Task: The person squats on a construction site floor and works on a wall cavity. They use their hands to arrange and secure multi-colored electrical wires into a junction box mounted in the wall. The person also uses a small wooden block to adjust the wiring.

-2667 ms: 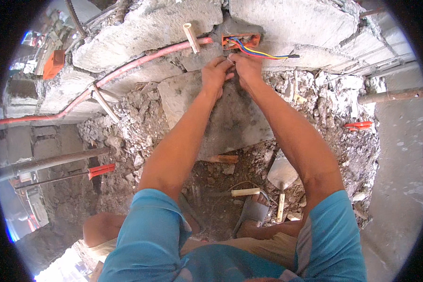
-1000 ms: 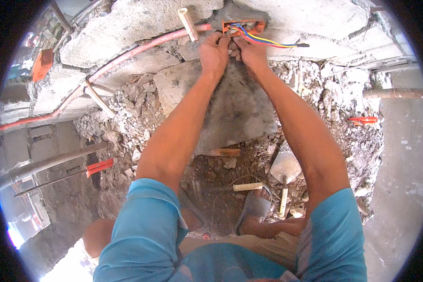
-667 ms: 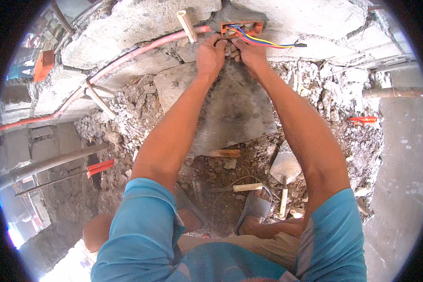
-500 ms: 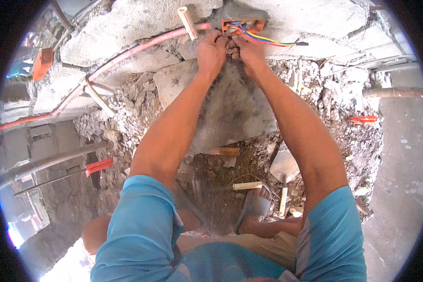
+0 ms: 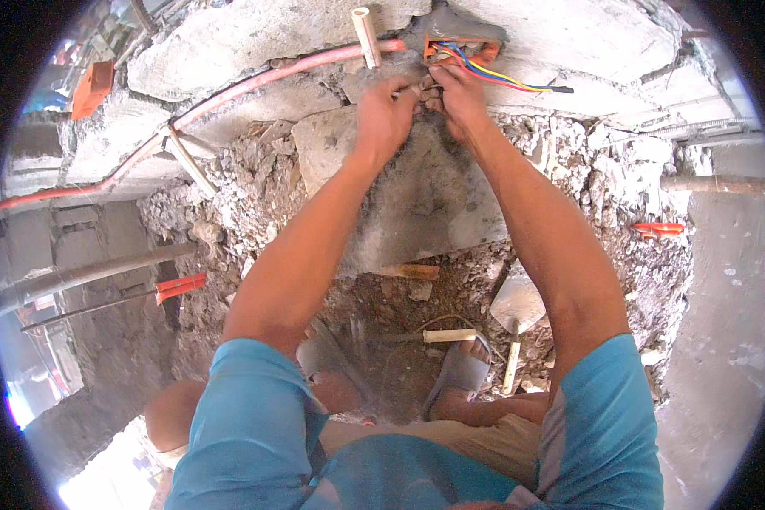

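Note:
My left hand (image 5: 387,117) is beside the wall, just below an orange electrical box (image 5: 430,53), its fingers curled in. Close to its right, my right hand (image 5: 463,100) has bent fingers at the box's lower edge. Dusty greyish lumps show between the two hands; whether they are fingertips, mortar or stone I cannot make out. Grey mortar (image 5: 465,25) surrounds the top of the box. From it a bundle of blue, yellow and red wires (image 5: 508,82) hangs out to the right, ending in a dark tip. A red conduit (image 5: 302,66) runs along the wall to the box's left side.
A pale peg (image 5: 365,38) sits against the conduit. Beneath my forearms leans a concrete slab (image 5: 433,200). A trowel (image 5: 518,304) and a pale-handled tool (image 5: 449,335) lie near my feet. Rubble (image 5: 586,204) spreads right; a grey pipe (image 5: 102,276) juts in at left.
My left hand has drawn down and away from the box's left edge. My right hand stays just below the box. The whole view has shifted slightly.

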The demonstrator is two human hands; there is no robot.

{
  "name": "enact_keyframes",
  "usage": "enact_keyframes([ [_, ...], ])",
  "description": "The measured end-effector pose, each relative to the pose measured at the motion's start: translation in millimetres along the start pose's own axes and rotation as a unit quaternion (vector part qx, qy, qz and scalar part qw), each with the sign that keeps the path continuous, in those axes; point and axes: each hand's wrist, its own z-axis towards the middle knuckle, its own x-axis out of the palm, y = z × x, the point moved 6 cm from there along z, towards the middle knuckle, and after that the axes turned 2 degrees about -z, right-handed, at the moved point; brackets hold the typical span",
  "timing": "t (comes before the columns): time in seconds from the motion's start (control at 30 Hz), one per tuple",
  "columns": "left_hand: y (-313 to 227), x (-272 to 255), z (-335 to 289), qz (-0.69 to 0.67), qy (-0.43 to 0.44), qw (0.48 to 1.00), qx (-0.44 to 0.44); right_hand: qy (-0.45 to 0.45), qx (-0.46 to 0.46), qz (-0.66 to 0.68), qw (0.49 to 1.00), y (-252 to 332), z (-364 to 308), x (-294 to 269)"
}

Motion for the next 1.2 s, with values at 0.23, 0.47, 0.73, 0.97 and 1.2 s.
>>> enact_keyframes([
  [0.23, 18.9, -52.5, -131.6, 0.265, 0.444, 0.828, 0.215, 0.039, 0.025, -0.011, 0.999, 6.7, -4.7, -16.6],
  [0.47, -88.4, -193.9, -246.7, 0.458, 0.61, 0.629, 0.15, 0.001, -0.014, -0.156, 0.988, 22.0, -4.7, -41.8],
  [0.73, -143.5, -246.5, -286.6, 0.329, 0.428, 0.841, 0.045, 0.011, 0.014, -0.128, 0.992, 13.8, -4.7, -14.2],
  [0.97, -113.4, -255.6, -294.6, 0.384, 0.444, 0.808, 0.045, -0.006, 0.002, -0.081, 0.997, 14.1, -17.4, -0.7],
  [1.2, -112.7, -258.2, -298.8, 0.385, 0.449, 0.803, 0.077, -0.031, 0.001, -0.096, 0.995, 15.8, -16.6, 1.7],
])
